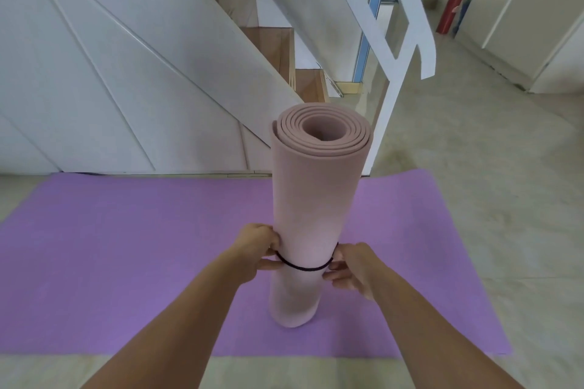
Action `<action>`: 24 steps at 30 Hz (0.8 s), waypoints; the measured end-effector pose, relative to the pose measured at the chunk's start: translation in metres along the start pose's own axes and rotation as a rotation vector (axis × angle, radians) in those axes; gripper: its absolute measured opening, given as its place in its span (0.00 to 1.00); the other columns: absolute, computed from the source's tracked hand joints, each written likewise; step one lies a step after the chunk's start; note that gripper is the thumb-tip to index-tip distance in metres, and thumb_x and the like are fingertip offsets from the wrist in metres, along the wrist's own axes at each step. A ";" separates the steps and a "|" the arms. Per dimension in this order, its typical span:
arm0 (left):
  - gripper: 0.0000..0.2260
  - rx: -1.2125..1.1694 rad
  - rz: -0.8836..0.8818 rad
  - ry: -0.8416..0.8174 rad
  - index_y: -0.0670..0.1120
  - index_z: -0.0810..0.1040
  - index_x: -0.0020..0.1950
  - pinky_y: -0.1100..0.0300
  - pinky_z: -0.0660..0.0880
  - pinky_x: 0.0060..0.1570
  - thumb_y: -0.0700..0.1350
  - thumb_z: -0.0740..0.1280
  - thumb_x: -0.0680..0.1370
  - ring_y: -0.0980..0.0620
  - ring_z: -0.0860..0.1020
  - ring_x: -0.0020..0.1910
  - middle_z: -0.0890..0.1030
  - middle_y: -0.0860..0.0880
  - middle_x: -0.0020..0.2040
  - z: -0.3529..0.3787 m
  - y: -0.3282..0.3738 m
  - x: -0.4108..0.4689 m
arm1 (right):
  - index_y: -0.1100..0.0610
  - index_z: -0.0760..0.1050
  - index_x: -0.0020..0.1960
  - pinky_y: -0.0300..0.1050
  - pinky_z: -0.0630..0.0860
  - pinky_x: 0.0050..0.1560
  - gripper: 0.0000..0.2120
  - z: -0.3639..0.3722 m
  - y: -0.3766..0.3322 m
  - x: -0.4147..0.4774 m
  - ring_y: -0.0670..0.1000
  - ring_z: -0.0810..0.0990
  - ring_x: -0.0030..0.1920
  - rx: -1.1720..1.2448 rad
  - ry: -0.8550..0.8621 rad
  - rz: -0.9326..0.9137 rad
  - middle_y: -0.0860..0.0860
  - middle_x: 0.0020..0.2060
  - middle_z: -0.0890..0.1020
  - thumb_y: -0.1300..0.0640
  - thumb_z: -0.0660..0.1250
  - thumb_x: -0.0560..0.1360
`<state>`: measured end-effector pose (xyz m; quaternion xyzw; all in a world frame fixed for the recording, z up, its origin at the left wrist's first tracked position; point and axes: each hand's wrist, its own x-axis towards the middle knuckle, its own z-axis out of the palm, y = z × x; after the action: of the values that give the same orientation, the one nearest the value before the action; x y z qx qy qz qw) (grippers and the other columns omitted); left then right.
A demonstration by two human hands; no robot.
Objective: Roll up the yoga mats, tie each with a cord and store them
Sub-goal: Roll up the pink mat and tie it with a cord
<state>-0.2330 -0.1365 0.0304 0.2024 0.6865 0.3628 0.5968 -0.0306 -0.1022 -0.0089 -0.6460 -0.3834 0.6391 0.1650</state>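
The pink rolled mat (316,199) stands upright on its end, spiral top open to the camera, and everything turns around it. Under its base the purple mat (126,262) lies flat and unrolled, spreading out to both sides of the roll. A black cord (305,268) rings the roll low down, in its lower part, snug against the near face. On the roll's left flank the left hand (256,254) has its fingers curled, pinching the cord where it meets the edge. On the right flank the right hand (354,265) does the same, fingers bent and nipping the cord. Behind the roll rises a white staircase (271,44) with wooden steps; far off to the roll's right a red fire extinguisher (448,11) stands by the wall.
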 end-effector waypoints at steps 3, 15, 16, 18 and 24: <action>0.13 -0.150 -0.105 0.016 0.36 0.75 0.56 0.40 0.79 0.50 0.46 0.61 0.80 0.40 0.77 0.51 0.77 0.40 0.49 -0.002 -0.003 -0.002 | 0.66 0.81 0.52 0.46 0.81 0.42 0.13 0.000 0.002 -0.005 0.58 0.84 0.40 -0.007 -0.034 -0.001 0.61 0.43 0.82 0.64 0.63 0.71; 0.17 -0.070 -0.092 0.010 0.41 0.77 0.62 0.43 0.80 0.46 0.48 0.64 0.78 0.39 0.80 0.51 0.79 0.41 0.56 -0.013 -0.005 -0.010 | 0.54 0.67 0.66 0.43 0.73 0.48 0.26 0.003 0.003 -0.021 0.51 0.77 0.50 -0.448 0.037 -0.255 0.52 0.54 0.79 0.56 0.68 0.69; 0.16 -0.069 -0.063 0.017 0.41 0.77 0.63 0.43 0.80 0.47 0.46 0.63 0.78 0.40 0.80 0.52 0.79 0.40 0.58 -0.013 -0.003 -0.013 | 0.49 0.62 0.70 0.42 0.73 0.51 0.34 0.003 0.001 -0.023 0.49 0.76 0.53 -0.451 0.000 -0.347 0.47 0.57 0.77 0.56 0.69 0.66; 0.14 -0.077 -0.005 0.023 0.43 0.79 0.60 0.42 0.80 0.49 0.48 0.61 0.80 0.39 0.80 0.53 0.80 0.40 0.59 -0.012 0.001 -0.022 | 0.45 0.57 0.74 0.41 0.73 0.57 0.45 0.007 0.000 -0.029 0.46 0.74 0.60 -0.397 -0.140 -0.447 0.42 0.61 0.75 0.56 0.72 0.60; 0.23 -0.190 0.012 -0.021 0.50 0.80 0.51 0.56 0.70 0.39 0.66 0.56 0.79 0.49 0.73 0.45 0.78 0.49 0.50 0.006 0.004 -0.054 | 0.48 0.62 0.70 0.40 0.78 0.55 0.51 0.020 0.018 -0.035 0.44 0.77 0.57 -0.355 -0.105 -0.402 0.41 0.58 0.78 0.50 0.77 0.49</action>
<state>-0.2162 -0.1711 0.0694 0.1528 0.6412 0.4279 0.6184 -0.0402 -0.1438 0.0001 -0.5419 -0.6180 0.5487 0.1525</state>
